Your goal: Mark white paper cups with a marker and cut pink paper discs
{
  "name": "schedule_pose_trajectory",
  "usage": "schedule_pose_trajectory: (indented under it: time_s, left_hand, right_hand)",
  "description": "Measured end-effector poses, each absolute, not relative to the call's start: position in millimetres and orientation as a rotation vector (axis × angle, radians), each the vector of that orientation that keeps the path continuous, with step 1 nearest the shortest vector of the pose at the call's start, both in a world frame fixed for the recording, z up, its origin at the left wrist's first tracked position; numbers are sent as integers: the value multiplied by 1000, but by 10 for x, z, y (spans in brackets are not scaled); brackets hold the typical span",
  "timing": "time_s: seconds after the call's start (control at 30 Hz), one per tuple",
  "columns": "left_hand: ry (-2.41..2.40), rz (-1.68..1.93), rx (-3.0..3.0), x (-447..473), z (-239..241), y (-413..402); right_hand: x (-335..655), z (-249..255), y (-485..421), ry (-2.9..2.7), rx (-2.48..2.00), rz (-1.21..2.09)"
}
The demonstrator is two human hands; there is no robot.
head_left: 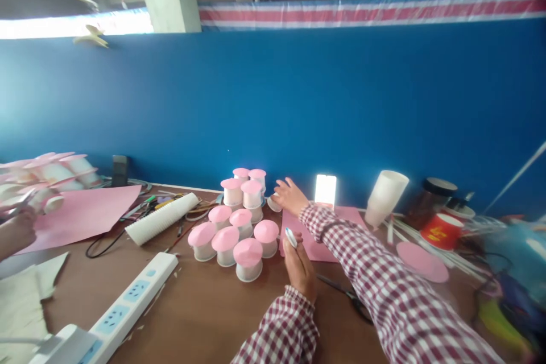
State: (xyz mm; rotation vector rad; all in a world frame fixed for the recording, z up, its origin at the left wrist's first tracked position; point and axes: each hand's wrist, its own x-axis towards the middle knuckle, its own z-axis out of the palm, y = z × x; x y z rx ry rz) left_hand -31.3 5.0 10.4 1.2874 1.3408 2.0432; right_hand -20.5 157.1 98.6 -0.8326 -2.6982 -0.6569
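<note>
Near the far edge of the tabletop (191, 318), by the blue wall (273, 102), the person's right hand (292, 198) reaches out over the back corner of a pink sheet (313, 247). Its fingers are spread and a bit bent. A little white cup (274, 205) sits just to the left of this hand, next to its fingertips, but I cannot tell if the hand grips it or not. The left hand (301, 267) is nearer to the front edge, and its fingers are closed on a small white thing (291, 237) with a bit of blue on it, which pokes up from the top of the hand. To the left of both hands stands a bunch of white cups with round pink tops (248, 253). Some of them are close to the left hand, and others go back toward the far edge. A bright white screen (326, 189) stands at the far edge, to the right of the right hand. Farther along, toward the right edge, are a tall white cup (386, 196) that tips a little, a red cup (441, 231) and a flat pink circle (422, 261). Toward the front left corner lies a white power strip (145, 280).
</note>
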Motion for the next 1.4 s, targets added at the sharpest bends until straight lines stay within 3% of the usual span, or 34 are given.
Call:
schedule_pose_trajectory:
  time_s: [0.2, 0.6, 1.07, 1.4]
  left_hand:
    - [1402, 2040, 1252, -315, 112, 71]
    - [1410, 1993, 1210, -281, 142, 45]
    - [1483, 1876, 1094, -265, 116, 72]
    - [1438, 1821, 1184, -278, 55, 133]
  right_hand:
    - [-360, 831, 1678, -2716, -698, -591]
    - [-256, 600, 1428, -2507, -1286, -409]
    - [-15, 737, 1350, -2455, -1373, -308]
    - [483, 1051, 553, -2078, -1191, 207]
